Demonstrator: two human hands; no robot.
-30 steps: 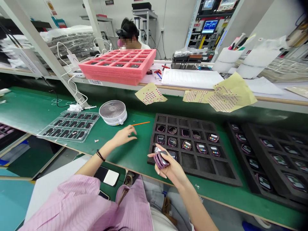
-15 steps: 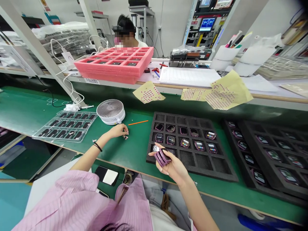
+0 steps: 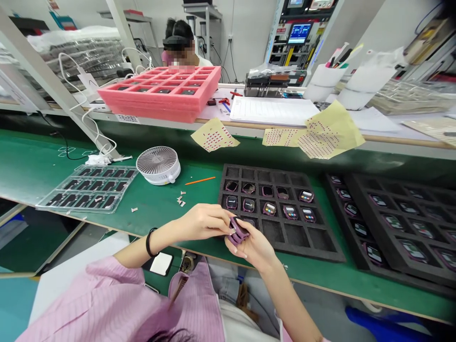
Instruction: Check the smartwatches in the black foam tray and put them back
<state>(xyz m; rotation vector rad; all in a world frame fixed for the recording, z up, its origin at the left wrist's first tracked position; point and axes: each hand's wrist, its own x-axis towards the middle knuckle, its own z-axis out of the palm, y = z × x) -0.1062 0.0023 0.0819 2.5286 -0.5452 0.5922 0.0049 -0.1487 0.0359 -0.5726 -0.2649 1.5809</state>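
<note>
White fan (image 3: 158, 164). Behind fan, on raised shelf (image 3: 249, 126): pink foam tray (image 3: 153, 110). Right of fan: dotted yellow sheets (image 3: 214, 135) over shelf edge, white paper (image 3: 274, 110) farther back. Far right of fan: pen holder (image 3: 325, 83). Well behind fan, rightward: blue-lit monitor (image 3: 299, 33).

My surroundings look like an electronics assembly or inspection workshop. On my green workbench (image 3: 203, 194), black foam trays (image 3: 297, 235) hold watch-like devices (image 3: 270, 208) in compartments, and 1 clear plastic tray (image 3: 50, 204) carries 3 rows of dark parts (image 3: 89, 185). The shelf (image 3: 249, 125) before me bears 1 pink foam tray (image 3: 153, 108); beyond it I see a rack (image 3: 289, 56) with a lit screen (image 3: 299, 34).
</note>
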